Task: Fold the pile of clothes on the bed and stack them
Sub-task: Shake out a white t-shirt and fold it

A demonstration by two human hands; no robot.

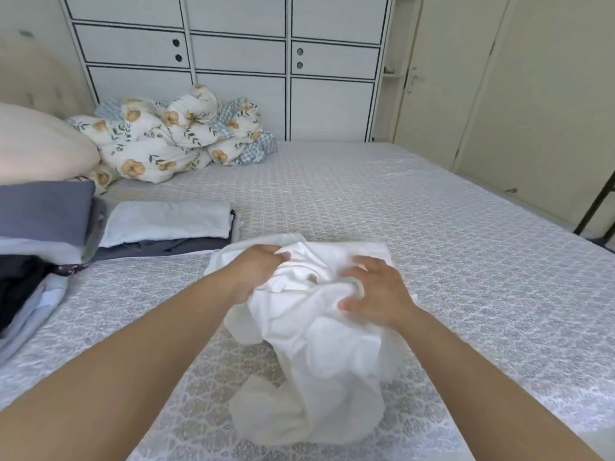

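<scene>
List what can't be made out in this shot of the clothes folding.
- White garment: crumpled, type unclear; left hand and right hand cover its top, head view.
- Dark clothes: cut off by the left edge.
- Folded stack: lower layers hidden under the white top piece.

Garment [319, 331] on bed [466, 261], stack [166, 224] left (perhaps touching).
</scene>
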